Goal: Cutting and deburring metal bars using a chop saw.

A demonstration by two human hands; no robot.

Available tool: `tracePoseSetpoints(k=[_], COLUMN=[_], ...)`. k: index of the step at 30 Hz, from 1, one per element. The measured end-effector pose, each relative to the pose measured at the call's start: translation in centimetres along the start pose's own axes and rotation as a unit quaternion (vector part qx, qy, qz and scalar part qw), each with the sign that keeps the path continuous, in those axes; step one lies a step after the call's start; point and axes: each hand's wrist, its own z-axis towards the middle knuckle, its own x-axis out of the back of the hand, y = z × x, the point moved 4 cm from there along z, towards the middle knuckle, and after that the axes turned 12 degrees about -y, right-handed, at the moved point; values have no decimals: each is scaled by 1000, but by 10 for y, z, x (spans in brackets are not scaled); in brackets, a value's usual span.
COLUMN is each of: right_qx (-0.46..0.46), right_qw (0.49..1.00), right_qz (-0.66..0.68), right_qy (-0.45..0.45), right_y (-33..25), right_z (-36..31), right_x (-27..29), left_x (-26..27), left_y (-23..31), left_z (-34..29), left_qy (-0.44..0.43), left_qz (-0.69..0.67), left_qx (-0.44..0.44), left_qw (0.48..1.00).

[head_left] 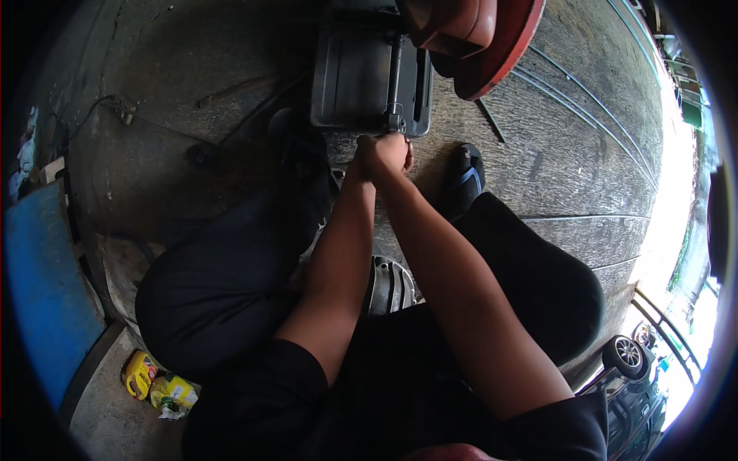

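My left hand (364,154) and my right hand (390,154) are pressed together, both closed, at the near end of a dark metal rod (395,73). The right hand overlaps the left, and what their fingers grip is hidden. A joint-like fitting (395,121) on the rod shows just beyond the knuckles. Lengthwise, the rod runs over a dark rectangular metal base (350,84) with raised edges. Above the base's right side looms a red rounded machine part with a disc-shaped rim (513,50).
Thin rods (565,100) lie on the rough floor at right, a short dark strip (490,121) nearer. My sandalled foot (464,178) is beside the base. Between my legs sits a ribbed metal part (389,286). A blue panel (46,284) and yellow containers (141,375) stand left.
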Motion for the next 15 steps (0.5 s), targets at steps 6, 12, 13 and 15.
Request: tracePoseSetpoints(k=[6,12,13,15], right_qx=[23,94,90,120], right_qw=[986,984,988,989], right_qz=[157,-1,-13,-33], right_qy=[-43,-154,-123,-78], right_y=[32,31,34,38], right_z=[24,33,35,40], right_x=[22,27,26,18], left_x=[-6,-7,-6,-6], left_y=[-12,-16,-14,-11], left_z=[13,23,22,20], left_qy=[19,29,24,10], left_qz=[-24,-40,-34,-27], left_qx=[-34,-52,-39,-7], left_qw=[999,997,998,1000])
